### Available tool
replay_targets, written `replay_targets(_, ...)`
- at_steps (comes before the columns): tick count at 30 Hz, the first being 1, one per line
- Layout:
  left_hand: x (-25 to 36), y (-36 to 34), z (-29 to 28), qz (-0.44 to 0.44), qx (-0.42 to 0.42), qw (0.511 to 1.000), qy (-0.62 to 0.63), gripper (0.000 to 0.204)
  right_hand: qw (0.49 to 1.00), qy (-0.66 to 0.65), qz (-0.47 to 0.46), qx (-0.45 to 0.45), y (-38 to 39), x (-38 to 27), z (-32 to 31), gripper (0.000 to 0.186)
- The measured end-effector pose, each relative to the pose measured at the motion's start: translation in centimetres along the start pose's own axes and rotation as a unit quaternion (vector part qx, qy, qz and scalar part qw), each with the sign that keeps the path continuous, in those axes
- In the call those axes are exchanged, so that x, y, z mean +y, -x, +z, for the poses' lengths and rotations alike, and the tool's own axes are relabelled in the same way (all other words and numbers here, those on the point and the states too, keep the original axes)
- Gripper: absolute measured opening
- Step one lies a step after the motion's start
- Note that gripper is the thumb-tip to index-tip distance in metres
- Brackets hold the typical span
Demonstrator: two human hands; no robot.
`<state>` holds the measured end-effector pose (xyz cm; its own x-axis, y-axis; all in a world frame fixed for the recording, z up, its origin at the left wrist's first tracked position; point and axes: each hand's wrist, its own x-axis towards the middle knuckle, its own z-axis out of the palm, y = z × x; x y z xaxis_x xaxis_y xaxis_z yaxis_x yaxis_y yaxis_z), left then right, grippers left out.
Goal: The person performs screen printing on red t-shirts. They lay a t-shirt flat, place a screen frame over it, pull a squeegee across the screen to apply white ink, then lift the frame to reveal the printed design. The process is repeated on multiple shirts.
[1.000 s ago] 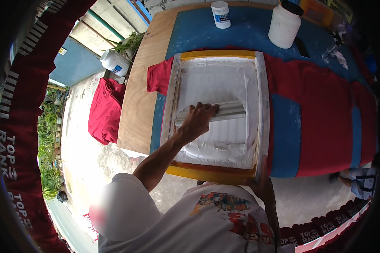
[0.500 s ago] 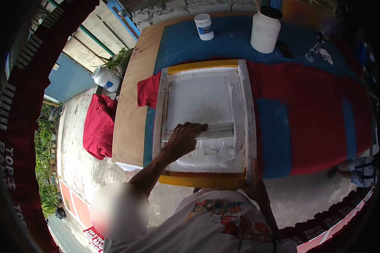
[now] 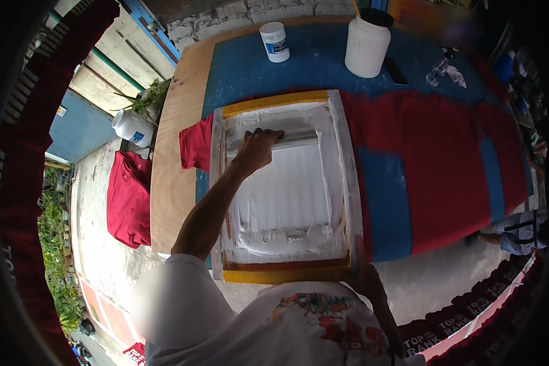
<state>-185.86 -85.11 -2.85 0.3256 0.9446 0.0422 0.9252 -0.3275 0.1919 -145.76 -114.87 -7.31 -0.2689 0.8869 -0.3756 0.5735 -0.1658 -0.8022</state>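
Note:
My left hand (image 3: pixel 257 149) is closed around a squeegee (image 3: pixel 300 139), which lies crosswise near the far end of a screen-printing frame (image 3: pixel 349 183). White ink (image 3: pixel 287 238) coats the mesh, with thick ridges along the near end and the right side. Yellow-brown tape covers the frame's far and near bars. Beneath the frame a red shirt (image 3: pixel 195 145) is spread, its sleeve showing at the left. At the frame's near right corner is my right hand (image 3: pixel 361 276), dark and blurred; its fingers cannot be made out.
On the blue tabletop (image 3: pixel 238 67) stand a small white tub (image 3: pixel 275 43) and a large white jar (image 3: pixel 368 46) with a dark lid. More red shirts (image 3: pixel 448 177) lie to the right. A folded red cloth (image 3: pixel 129 198) sits left of the table. At the far right is another person (image 3: pixel 518 232).
My left hand has pushed the squeegee away from me, from the middle of the mesh to near its far end. The view has shifted slightly. My right hand stays by the near corner.

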Motion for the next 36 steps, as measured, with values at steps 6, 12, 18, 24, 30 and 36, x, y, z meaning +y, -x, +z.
replay_targets(6, 7.6, 13.2, 1.5, 0.031, 0.011, 0.999, 0.013, 0.072, 1.000, -0.018, 0.012, -0.021, 0.0, 0.1, -0.1, 0.132)
replay_targets(12, 15.5, 25.2, 2.0, 0.026, 0.006, 0.999, 0.045, 0.072, 0.999, -0.034, 0.004, -0.022, -0.2, 0.5, 0.1, 0.132)
replay_targets(18, 17.2, 28.3, 3.5, -0.007, 0.015, 0.996, 0.088, 0.082, 0.997, 0.001, -0.080, 0.016, -0.3, 1.4, 0.7, 0.131)
replay_targets(24, 16.9, 29.6, 4.7, -0.001, 0.030, 0.992, 0.120, 0.089, 0.995, -0.001, -0.099, 0.016, -1.1, 1.8, 1.2, 0.134)
replay_targets(30, 16.8, 29.6, 4.2, 0.031, 0.059, 0.980, 0.189, 0.087, 0.995, 0.081, -0.061, -0.017, -0.1, 1.1, -0.6, 0.132)
replay_targets(36, 11.1, 35.2, 4.5, -0.250, 0.222, 0.939, 0.080, 0.066, 0.985, 0.062, -0.116, 0.109, 0.4, 0.0, -0.4, 0.103)
